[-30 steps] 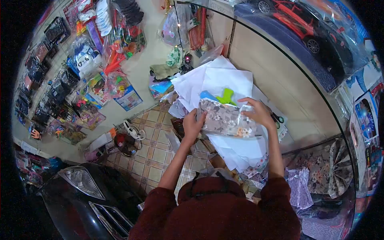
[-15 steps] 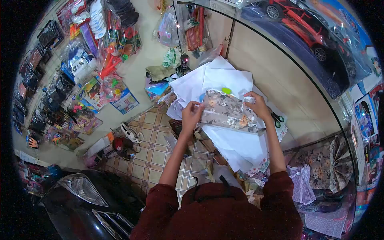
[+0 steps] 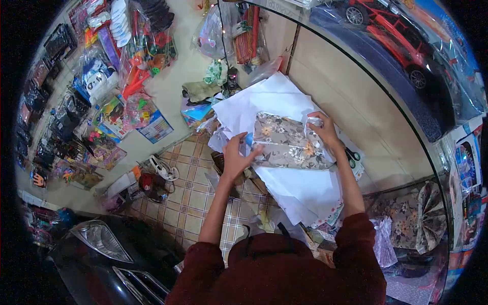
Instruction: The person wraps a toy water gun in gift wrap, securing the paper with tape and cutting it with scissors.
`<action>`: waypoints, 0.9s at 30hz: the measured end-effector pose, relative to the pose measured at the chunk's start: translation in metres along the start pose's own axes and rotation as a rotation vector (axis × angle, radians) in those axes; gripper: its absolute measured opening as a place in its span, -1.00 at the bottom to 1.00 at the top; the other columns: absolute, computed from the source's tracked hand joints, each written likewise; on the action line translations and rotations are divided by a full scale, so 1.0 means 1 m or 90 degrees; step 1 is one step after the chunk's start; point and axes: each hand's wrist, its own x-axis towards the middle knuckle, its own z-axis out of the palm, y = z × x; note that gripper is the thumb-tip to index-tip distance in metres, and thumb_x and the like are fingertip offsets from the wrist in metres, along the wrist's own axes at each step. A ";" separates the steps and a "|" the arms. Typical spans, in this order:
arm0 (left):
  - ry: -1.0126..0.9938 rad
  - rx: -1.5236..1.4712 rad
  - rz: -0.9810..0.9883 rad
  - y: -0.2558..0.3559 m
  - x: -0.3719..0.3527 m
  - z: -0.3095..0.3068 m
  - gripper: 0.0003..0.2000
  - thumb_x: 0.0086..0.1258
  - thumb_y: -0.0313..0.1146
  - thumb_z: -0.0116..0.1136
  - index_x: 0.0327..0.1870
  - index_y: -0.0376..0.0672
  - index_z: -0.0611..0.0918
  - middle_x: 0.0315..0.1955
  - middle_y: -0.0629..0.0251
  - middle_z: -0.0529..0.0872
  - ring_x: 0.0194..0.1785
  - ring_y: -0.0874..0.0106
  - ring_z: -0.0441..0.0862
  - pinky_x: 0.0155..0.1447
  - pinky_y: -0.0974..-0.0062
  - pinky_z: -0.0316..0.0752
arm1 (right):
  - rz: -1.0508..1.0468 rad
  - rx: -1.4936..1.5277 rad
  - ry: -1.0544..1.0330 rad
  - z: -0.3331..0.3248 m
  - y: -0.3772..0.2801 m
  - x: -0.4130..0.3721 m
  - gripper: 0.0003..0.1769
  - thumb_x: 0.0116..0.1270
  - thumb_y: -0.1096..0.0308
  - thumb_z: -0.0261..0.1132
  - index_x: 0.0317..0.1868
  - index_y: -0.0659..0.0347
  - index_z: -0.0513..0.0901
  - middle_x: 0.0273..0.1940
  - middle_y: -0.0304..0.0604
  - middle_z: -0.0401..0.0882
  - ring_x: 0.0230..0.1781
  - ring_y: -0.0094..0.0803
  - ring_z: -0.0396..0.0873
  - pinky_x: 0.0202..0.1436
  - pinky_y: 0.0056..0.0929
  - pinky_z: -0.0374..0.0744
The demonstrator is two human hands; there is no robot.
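Note:
A flat parcel in grey floral wrapping paper (image 3: 284, 145) lies on a pile of white paper sheets (image 3: 300, 185). At its left end, my left hand (image 3: 239, 158) has its fingers apart, with the thumb side at the parcel's edge. A small blue object (image 3: 249, 139) shows by those fingers; what it is I cannot make out. My right hand (image 3: 325, 133) pinches the folded paper at the parcel's right end, where a whitish underside shows. Beyond the right forearm lie dark-handled scissors (image 3: 352, 156), partly covered.
A curved glass edge (image 3: 386, 84) runs along the right, with a boxed red toy car (image 3: 396, 40) above it. Folded floral paper with a fan (image 3: 432, 218) lies lower right. A black motorbike (image 3: 101, 259) stands lower left. Packaged goods (image 3: 96, 76) hang on the left wall.
My left hand has let go of the parcel's left end and spread its fingers, moving slightly left and down. A bright green object behind the parcel is out of sight. My right hand stays at its end.

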 end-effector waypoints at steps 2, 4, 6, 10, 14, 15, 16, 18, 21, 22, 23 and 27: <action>0.018 0.092 0.049 0.011 -0.012 -0.006 -0.27 0.00 -0.05 0.48 0.15 -0.32 0.48 0.02 0.00 0.59 0.06 0.15 0.56 0.15 0.23 0.42 | -0.021 0.001 -0.021 0.001 0.000 0.007 -0.64 0.13 0.37 0.43 -0.05 0.17 0.61 -0.12 -0.06 0.66 -0.03 -0.31 0.59 0.10 -0.38 0.47; 0.017 0.085 0.065 0.003 -0.016 0.003 -0.20 -0.05 0.02 0.48 0.18 -0.29 0.45 0.04 0.06 0.54 0.09 0.18 0.51 0.18 0.20 0.33 | -0.065 -0.012 -0.010 0.003 -0.005 0.010 -0.65 0.13 0.37 0.42 -0.05 0.16 0.61 -0.16 -0.04 0.66 -0.07 -0.29 0.61 0.07 -0.38 0.48; 0.018 0.079 0.077 -0.003 -0.021 0.009 -0.14 -0.09 0.09 0.49 0.21 -0.25 0.42 0.05 0.12 0.49 0.11 0.21 0.46 0.20 0.18 0.23 | 0.007 -0.070 -0.003 0.005 -0.010 0.013 -0.64 0.10 0.39 0.43 -0.06 0.17 0.61 -0.16 -0.07 0.65 -0.09 -0.28 0.59 0.03 -0.36 0.47; 0.109 0.127 0.068 0.004 -0.022 0.017 -0.20 0.00 0.05 0.45 0.23 -0.22 0.41 0.09 0.14 0.46 0.20 0.20 0.39 0.23 0.16 0.19 | -0.064 -0.321 0.021 0.007 -0.014 0.016 -0.66 0.08 0.46 0.38 -0.07 0.18 0.61 -0.16 -0.06 0.61 -0.08 -0.16 0.55 0.09 -0.30 0.43; 0.088 0.151 0.209 0.007 -0.034 0.035 -0.44 0.11 -0.17 0.39 0.13 -0.20 0.52 0.08 0.08 0.49 0.23 0.14 0.36 0.29 0.16 0.19 | -0.200 -0.345 0.185 0.011 -0.056 -0.003 -0.71 0.12 0.45 0.33 -0.09 0.19 0.61 -0.13 0.01 0.60 -0.02 -0.11 0.53 0.09 -0.15 0.43; 0.005 0.155 0.257 0.004 -0.040 0.039 -0.49 0.11 -0.24 0.38 0.09 -0.21 0.55 0.08 0.05 0.50 0.24 0.12 0.35 0.31 0.17 0.20 | -0.191 -0.265 0.172 0.013 -0.079 -0.016 -0.72 0.14 0.44 0.33 -0.10 0.20 0.61 -0.12 0.01 0.60 0.00 -0.12 0.53 0.11 -0.16 0.42; 0.013 0.173 0.283 0.010 -0.046 0.042 -0.54 0.14 -0.27 0.35 0.08 -0.15 0.57 0.09 0.08 0.50 0.26 0.12 0.34 0.31 0.14 0.18 | -0.180 -0.184 0.158 0.015 -0.101 -0.032 -0.73 0.16 0.43 0.33 -0.10 0.21 0.61 -0.10 0.01 0.60 0.02 -0.13 0.52 0.13 -0.16 0.41; 0.029 0.209 0.338 0.024 -0.056 0.045 -0.63 0.20 -0.31 0.29 0.07 -0.04 0.61 0.13 0.15 0.50 0.30 0.13 0.32 0.32 0.10 0.12 | -0.176 0.032 0.033 0.026 -0.142 -0.081 -0.74 0.20 0.40 0.34 -0.08 0.22 0.62 -0.09 -0.02 0.61 0.02 -0.18 0.54 0.17 -0.24 0.42; 0.115 0.137 0.307 0.010 -0.067 0.041 -0.63 0.19 -0.37 0.27 0.06 -0.09 0.59 0.15 0.13 0.48 0.30 0.11 0.33 0.32 0.09 0.14 | -0.069 0.246 -0.379 0.043 -0.180 -0.159 -0.74 0.31 0.39 0.29 -0.01 0.25 0.60 -0.09 -0.11 0.64 -0.02 -0.34 0.58 0.12 -0.36 0.49; 0.153 0.107 0.281 0.005 -0.075 0.039 -0.64 0.20 -0.39 0.26 0.05 -0.10 0.58 0.15 0.13 0.48 0.29 0.11 0.33 0.32 0.10 0.14 | -0.031 0.301 -0.544 0.053 -0.183 -0.177 -0.74 0.34 0.39 0.26 0.01 0.24 0.59 -0.09 -0.13 0.63 -0.02 -0.39 0.58 0.12 -0.38 0.48; 0.184 0.094 0.235 0.005 -0.081 0.032 -0.65 0.20 -0.43 0.23 0.04 -0.17 0.57 0.14 0.09 0.48 0.26 0.10 0.35 0.31 0.15 0.17 | -0.030 0.328 -0.609 0.072 -0.178 -0.191 -0.74 0.37 0.33 0.24 0.00 0.26 0.58 -0.12 -0.10 0.64 -0.05 -0.33 0.60 0.09 -0.35 0.50; 0.284 0.006 0.046 -0.030 -0.123 0.019 -0.71 0.37 -0.44 0.10 0.09 -0.26 0.50 0.08 0.07 0.51 0.19 0.12 0.39 0.30 0.22 0.20 | 0.069 0.260 -0.595 0.162 -0.115 -0.250 -0.75 0.38 0.33 0.21 -0.01 0.27 0.58 -0.16 -0.13 0.65 -0.11 -0.39 0.62 0.05 -0.38 0.53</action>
